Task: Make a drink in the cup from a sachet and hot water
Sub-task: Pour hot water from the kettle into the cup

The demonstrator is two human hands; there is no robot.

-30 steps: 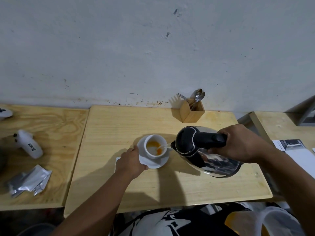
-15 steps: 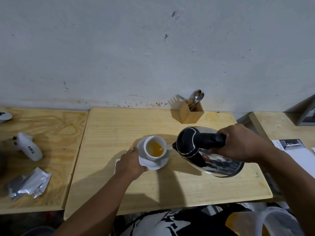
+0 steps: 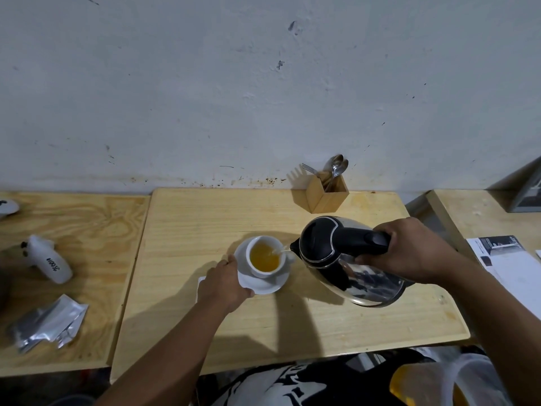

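A: Head view — how are the hands set?

B: The right hand (image 3: 409, 247) is wrapped round the black handle of the kettle (image 3: 348, 262), fingers closed on it, the kettle tipped left with a thin stream running from its spout into the cup (image 3: 265, 256). The left hand (image 3: 224, 284) reaches in from below, fingers pinching the saucer (image 3: 263, 284) at its near-left rim.

A: And the cup?

B: On the saucer, mid-worktop (image 3: 205, 224), holding orange liquid.

A: What's around?

B: A wooden cutlery box (image 3: 328, 194) behind the kettle by the wall — well clear. Silver sachets (image 3: 49, 323) and a white bottle (image 3: 54, 260) lie on the left worktop; papers (image 3: 515, 259) to the right.
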